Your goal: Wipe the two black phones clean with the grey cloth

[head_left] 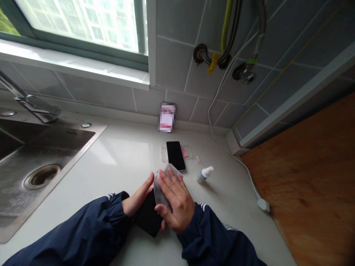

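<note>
Near centre of a glossy white countertop (85, 195), a person's bare L hand (140, 199) is wrapped around a flat black rectangular device (146, 218); the R hand (177, 203) lies flat, fingers extended, on a thin pale-grey cloth (158, 194) over the device's far end. Just beyond: a black-screened phone w/ pale edges (175, 153), partly over a clear plastic case (163, 154), w/ a small white spray bottle (203, 174) to the R. At L: a stainless-steel sink (69, 146).

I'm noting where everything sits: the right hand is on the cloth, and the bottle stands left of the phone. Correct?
No: in the head view, the bottle stands right of the phone. The right hand is on the cloth, as you said.
</note>
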`<state>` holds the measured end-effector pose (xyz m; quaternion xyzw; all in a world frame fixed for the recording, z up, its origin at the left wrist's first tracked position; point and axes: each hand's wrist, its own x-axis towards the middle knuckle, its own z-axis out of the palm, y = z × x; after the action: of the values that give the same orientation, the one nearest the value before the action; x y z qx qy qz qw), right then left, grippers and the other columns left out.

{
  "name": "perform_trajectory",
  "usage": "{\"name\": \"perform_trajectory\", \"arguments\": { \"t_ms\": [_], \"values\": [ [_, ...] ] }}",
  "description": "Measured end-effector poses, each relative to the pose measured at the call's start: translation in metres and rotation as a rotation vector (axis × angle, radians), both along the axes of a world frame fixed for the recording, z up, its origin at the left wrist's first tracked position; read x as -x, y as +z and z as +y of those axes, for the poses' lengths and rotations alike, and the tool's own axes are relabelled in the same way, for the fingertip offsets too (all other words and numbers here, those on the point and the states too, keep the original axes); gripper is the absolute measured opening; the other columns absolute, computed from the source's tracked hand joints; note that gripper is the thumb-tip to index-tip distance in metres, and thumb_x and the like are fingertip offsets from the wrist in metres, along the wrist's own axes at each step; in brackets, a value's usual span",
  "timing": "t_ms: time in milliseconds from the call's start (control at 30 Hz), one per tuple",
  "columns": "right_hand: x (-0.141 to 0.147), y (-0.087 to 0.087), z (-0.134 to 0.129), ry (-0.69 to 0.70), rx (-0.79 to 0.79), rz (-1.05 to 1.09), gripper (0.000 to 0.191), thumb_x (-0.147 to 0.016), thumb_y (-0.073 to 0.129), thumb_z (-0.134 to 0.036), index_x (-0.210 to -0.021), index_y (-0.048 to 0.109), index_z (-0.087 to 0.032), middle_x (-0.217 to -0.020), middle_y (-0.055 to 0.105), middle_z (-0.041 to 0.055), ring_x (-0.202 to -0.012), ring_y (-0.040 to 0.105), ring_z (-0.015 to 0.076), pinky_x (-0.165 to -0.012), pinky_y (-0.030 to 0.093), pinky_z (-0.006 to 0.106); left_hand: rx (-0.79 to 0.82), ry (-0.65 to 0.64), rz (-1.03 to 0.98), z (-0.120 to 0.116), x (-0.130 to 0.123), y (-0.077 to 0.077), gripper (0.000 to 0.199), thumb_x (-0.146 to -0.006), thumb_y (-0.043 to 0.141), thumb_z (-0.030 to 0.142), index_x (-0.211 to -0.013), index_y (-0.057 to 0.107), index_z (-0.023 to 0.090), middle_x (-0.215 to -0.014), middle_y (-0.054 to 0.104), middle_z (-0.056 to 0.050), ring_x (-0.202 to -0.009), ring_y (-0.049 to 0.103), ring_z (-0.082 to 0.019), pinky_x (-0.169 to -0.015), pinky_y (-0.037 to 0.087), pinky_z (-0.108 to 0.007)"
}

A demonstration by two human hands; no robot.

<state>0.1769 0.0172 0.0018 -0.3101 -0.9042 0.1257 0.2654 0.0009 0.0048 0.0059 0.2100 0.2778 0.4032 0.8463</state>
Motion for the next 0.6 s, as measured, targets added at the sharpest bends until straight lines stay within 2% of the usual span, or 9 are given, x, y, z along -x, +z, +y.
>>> {"name": "perform_trajectory", "arguments": {
  "t_ms": [67,133,200,233,300,367,467,533,600],
  "values": [
    [0.000,0.001,-0.001,0.040,-0.004,-0.014,0.071,-0.102,0.025,-0.062,-0.155,0.034,-0.015,-0.161,0.032,0.0072,-0.153,0.019,0.0293,-0.124,0.021,0.054,0.001,0.006,0.039,0.000,0.000,-0.002,0.082,-0.091,0.044,0.068,-0.151,0.042,0.013,-0.132,0.067,-0.015,-0.136,0.049,-0.034,-0.118,0.027,-0.044],
    [0.000,0.000,-0.002,0.054,-0.007,-0.016,0.069,-0.102,0.026,-0.060,-0.155,0.034,-0.015,-0.161,0.032,0.0072,-0.153,0.019,0.0287,-0.124,0.021,0.053,0.022,0.005,0.046,0.000,0.001,0.000,0.088,-0.088,0.046,0.071,-0.151,0.042,0.011,-0.138,0.063,-0.016,-0.144,0.038,-0.032,-0.121,0.022,-0.042],
    [0.001,-0.001,-0.002,0.044,-0.006,-0.011,0.067,-0.103,0.026,-0.058,-0.154,0.034,-0.016,-0.161,0.033,0.0068,-0.153,0.020,0.0279,-0.124,0.022,0.052,0.038,-0.030,0.024,-0.001,0.000,0.004,0.087,-0.088,0.043,0.072,-0.152,0.041,0.012,-0.138,0.062,-0.015,-0.144,0.038,-0.031,-0.120,0.024,-0.042],
    [0.001,-0.002,-0.002,0.034,-0.005,-0.007,0.066,-0.103,0.027,-0.057,-0.154,0.034,-0.016,-0.161,0.033,0.0066,-0.153,0.020,0.0275,-0.124,0.022,0.051,0.036,-0.051,0.012,-0.002,0.000,0.005,0.086,-0.089,0.040,0.072,-0.152,0.040,0.013,-0.137,0.063,-0.016,-0.141,0.043,-0.032,-0.119,0.027,-0.043],
    [0.002,-0.004,-0.001,0.003,-0.004,0.001,0.065,-0.104,0.026,-0.056,-0.154,0.034,-0.016,-0.161,0.032,0.0061,-0.153,0.020,0.0271,-0.124,0.024,0.051,0.017,-0.085,0.006,-0.002,0.000,0.009,0.085,-0.091,0.036,0.072,-0.153,0.040,0.014,-0.130,0.068,-0.016,-0.125,0.059,-0.034,-0.113,0.034,-0.046],
    [0.002,-0.004,0.001,-0.027,-0.005,0.010,0.064,-0.104,0.026,-0.055,-0.155,0.034,-0.016,-0.162,0.031,0.0061,-0.153,0.021,0.0272,-0.123,0.026,0.051,-0.020,-0.107,0.026,-0.002,0.000,0.011,0.085,-0.091,0.034,0.073,-0.152,0.041,0.014,-0.113,0.075,-0.016,-0.096,0.072,-0.033,-0.103,0.042,-0.048],
    [0.001,-0.004,0.005,-0.069,-0.009,0.025,0.064,-0.105,0.026,-0.053,-0.155,0.031,-0.015,-0.162,0.030,0.0071,-0.153,0.021,0.0273,-0.123,0.027,0.051,-0.068,-0.195,0.058,0.000,0.001,0.013,0.087,-0.092,0.025,0.074,-0.151,0.043,0.014,-0.079,0.077,-0.012,-0.065,0.071,-0.029,-0.084,0.050,-0.047],
    [0.001,-0.005,0.007,-0.099,-0.008,0.034,0.064,-0.105,0.026,-0.052,-0.156,0.028,-0.015,-0.162,0.029,0.0079,-0.153,0.020,0.0276,-0.123,0.026,0.051,-0.079,-0.272,0.063,0.000,0.002,0.014,0.090,-0.091,0.018,0.075,-0.148,0.047,0.012,-0.068,0.075,-0.011,-0.058,0.068,-0.029,-0.075,0.050,-0.044],
    [0.001,-0.005,0.007,-0.119,-0.008,0.040,0.064,-0.105,0.026,-0.051,-0.157,0.026,-0.015,-0.163,0.028,0.0084,-0.153,0.019,0.0280,-0.123,0.025,0.053,-0.075,-0.312,0.064,0.000,0.004,0.014,0.089,-0.092,0.015,0.074,-0.145,0.052,0.013,-0.066,0.074,-0.011,-0.057,0.067,-0.028,-0.072,0.050,-0.042]
  ]
}}
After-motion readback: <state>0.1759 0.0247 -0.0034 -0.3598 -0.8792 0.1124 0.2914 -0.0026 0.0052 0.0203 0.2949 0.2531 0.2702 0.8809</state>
